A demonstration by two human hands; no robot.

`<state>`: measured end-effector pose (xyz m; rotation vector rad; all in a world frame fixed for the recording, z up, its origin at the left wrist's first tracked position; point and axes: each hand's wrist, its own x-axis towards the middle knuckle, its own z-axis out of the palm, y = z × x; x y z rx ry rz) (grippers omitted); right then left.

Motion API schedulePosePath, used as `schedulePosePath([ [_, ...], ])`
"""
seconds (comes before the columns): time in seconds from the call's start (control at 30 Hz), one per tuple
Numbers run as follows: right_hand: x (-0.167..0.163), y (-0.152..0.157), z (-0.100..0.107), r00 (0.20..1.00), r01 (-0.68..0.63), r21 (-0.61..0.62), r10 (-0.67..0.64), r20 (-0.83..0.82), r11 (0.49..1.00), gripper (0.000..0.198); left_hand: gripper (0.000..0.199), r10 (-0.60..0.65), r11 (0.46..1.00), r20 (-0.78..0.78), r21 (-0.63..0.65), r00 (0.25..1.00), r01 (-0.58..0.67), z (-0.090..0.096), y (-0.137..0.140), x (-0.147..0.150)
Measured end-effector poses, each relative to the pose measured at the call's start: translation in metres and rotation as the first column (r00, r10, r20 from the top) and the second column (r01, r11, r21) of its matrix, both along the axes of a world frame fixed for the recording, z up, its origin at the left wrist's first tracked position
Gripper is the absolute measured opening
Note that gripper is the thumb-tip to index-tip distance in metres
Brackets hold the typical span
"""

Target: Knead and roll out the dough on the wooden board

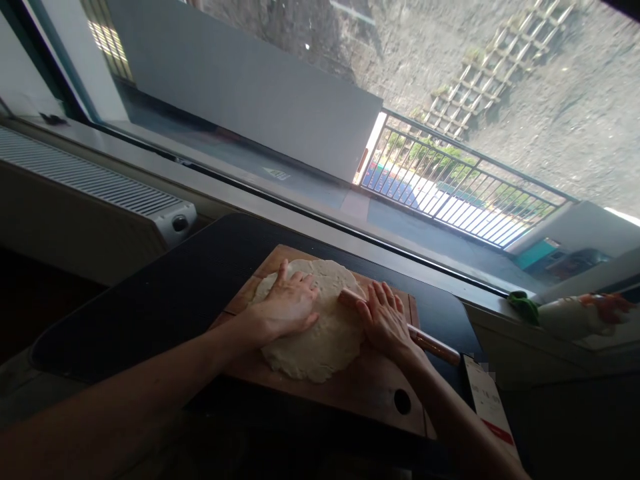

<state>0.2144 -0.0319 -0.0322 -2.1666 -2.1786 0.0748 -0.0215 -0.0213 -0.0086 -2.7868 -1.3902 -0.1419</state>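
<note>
A flattened round sheet of pale dough (330,333) lies on a wooden cutting board (370,400). My left hand (290,300) rests on the upper left part of the dough, palm down, fingers spread. Across the dough's right side and the board runs a wooden rolling pin (435,345), slanting down to the right. My right hand (385,317) is over the pin's middle, holding it from above with the thumb along it and the fingers reaching past it. The palm hides part of the pin. Its left end touches or hovers over the dough; I cannot tell which.
The board sits on a dark table (165,287) beside a large window. A white radiator (175,220) stands left of the table. A white box with a red stripe (487,400) lies at the right edge. Green and white items (525,308) are on the right sill.
</note>
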Motion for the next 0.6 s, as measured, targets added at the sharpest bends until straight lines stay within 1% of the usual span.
schedulePosePath([
  [0.03, 0.001, 0.003, 0.000, 1.000, 0.010, -0.001, -0.010, 0.002, 1.000, 0.069, 0.038, -0.001, 1.000, -0.005, 0.005, 1.000, 0.001, -0.001, 0.000, 0.000],
  [0.07, 0.003, 0.008, 0.002, 0.999, 0.047, -0.015, -0.047, -0.005, 0.999, 0.069, 0.038, -0.002, 1.000, -0.009, 0.010, 1.000, 0.002, -0.001, 0.000, 0.000],
  [0.17, 0.006, 0.028, 0.009, 0.981, 0.188, -0.056, -0.190, -0.041, 0.981, 0.067, 0.038, -0.009, 1.000, -0.009, 0.026, 1.000, 0.009, -0.002, 0.000, -0.001],
  [0.2, 0.005, 0.029, 0.010, 0.979, 0.196, -0.049, -0.199, -0.046, 0.979, 0.067, 0.038, -0.014, 1.000, -0.008, 0.028, 1.000, 0.014, -0.002, 0.000, -0.001],
  [0.23, 0.003, 0.026, 0.010, 0.983, 0.177, -0.031, -0.178, -0.045, 0.984, 0.067, 0.038, -0.018, 0.999, -0.006, 0.026, 1.000, 0.018, -0.002, 0.000, -0.001],
  [0.3, -0.002, 0.012, 0.006, 0.996, 0.082, 0.009, -0.081, -0.024, 0.997, 0.067, 0.039, -0.022, 1.000, -0.008, 0.018, 1.000, 0.022, 0.000, 0.000, -0.002],
  [0.37, -0.005, 0.001, 0.003, 1.000, 0.000, 0.017, 0.000, 0.001, 1.000, 0.063, 0.039, -0.017, 1.000, -0.013, 0.009, 1.000, 0.017, 0.002, -0.001, -0.001],
  [0.4, -0.005, 0.001, 0.003, 1.000, 0.000, 0.007, 0.000, 0.007, 1.000, 0.061, 0.039, -0.014, 1.000, -0.018, 0.006, 1.000, 0.014, 0.003, -0.001, -0.001],
  [0.43, -0.003, 0.005, 0.004, 1.000, 0.028, -0.009, -0.028, 0.009, 1.000, 0.059, 0.039, -0.009, 1.000, -0.024, 0.004, 1.000, 0.009, 0.004, -0.002, 0.000],
  [0.53, 0.002, 0.027, 0.012, 0.988, 0.153, -0.061, -0.153, -0.003, 0.986, 0.056, 0.038, -0.007, 1.000, -0.032, -0.002, 0.999, 0.007, 0.006, -0.003, 0.000],
  [0.6, 0.003, 0.031, 0.013, 0.985, 0.171, -0.056, -0.172, -0.012, 0.984, 0.054, 0.040, -0.012, 1.000, -0.030, 0.001, 0.999, 0.012, 0.007, -0.004, 0.000],
])
